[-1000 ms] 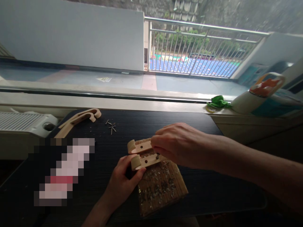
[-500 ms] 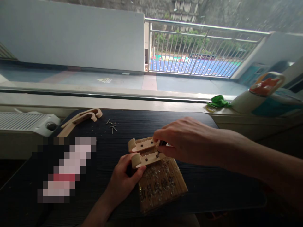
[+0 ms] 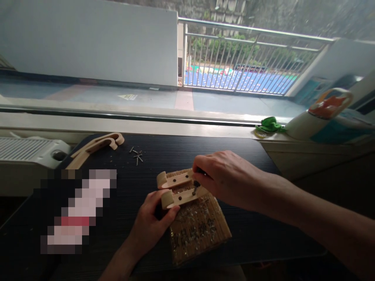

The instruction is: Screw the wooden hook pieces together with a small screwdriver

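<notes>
Two pale wooden strips with curled ends lie side by side across a plastic-wrapped wooden board (image 3: 202, 234) marked with dark characters. My left hand (image 3: 152, 212) is closed on the curled end of the nearer wooden strip (image 3: 184, 197), its thumb along the front side. Above the strips, my right hand (image 3: 215, 175) wraps round a screwdriver (image 3: 195, 188). Most of its dark handle is hidden in the fist. The shaft points down at a hole in the nearer strip. On the farther wooden strip (image 3: 178, 179) two dark holes or screw heads show.
Several loose screws (image 3: 136, 156) lie on the dark table (image 3: 164, 148). Curved wooden pieces (image 3: 96, 144) rest at its back left, beside a blurred-out patch. A white radiator (image 3: 32, 150) borders the left. On the sill are a green cloth (image 3: 269, 125) and a white jug (image 3: 304, 121).
My right hand has turned a little and tilted around the screwdriver, with more of the shaft showing. My left hand keeps its hold. The whole view has shifted slightly.
</notes>
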`<state>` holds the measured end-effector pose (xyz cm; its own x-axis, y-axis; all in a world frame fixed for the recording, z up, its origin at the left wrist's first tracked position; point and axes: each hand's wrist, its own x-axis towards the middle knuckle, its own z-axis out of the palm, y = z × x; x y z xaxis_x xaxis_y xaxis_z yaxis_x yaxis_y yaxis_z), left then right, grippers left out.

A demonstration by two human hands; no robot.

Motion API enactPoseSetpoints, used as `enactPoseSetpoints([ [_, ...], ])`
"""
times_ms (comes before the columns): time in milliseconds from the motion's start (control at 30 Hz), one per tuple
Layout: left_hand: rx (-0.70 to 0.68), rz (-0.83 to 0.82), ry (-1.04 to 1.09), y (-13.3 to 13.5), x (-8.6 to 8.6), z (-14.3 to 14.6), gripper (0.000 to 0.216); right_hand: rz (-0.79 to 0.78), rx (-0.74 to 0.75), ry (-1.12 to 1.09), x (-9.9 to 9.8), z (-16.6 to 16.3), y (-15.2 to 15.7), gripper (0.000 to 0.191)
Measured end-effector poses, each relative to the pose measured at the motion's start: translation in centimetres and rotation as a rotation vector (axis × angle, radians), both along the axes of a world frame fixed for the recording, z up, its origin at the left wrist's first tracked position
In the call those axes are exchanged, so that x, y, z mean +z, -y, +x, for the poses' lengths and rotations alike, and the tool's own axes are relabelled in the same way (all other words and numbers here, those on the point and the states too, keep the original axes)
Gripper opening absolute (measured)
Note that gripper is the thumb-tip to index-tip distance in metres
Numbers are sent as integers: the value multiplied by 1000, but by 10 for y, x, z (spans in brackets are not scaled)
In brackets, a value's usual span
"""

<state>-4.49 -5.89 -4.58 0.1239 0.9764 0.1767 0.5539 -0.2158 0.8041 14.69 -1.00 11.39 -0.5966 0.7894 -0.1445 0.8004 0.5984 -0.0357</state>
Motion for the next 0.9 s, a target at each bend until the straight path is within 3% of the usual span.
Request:
enactPoseSetpoints([
  [200,-4,13,-15,1,1,1,28,36,-36,2,8,-4,3,26],
  [400,-4,18,-22,1,4,0,27,-59,128,-16,25,3,1,16],
  [567,-3,7,-24,1,1,-1,29,-110,251,-61,14,4,-1,13],
  [900,-6,-7,-6,0,1,0,28,35,-86,-157,-11,1,1,26],
])
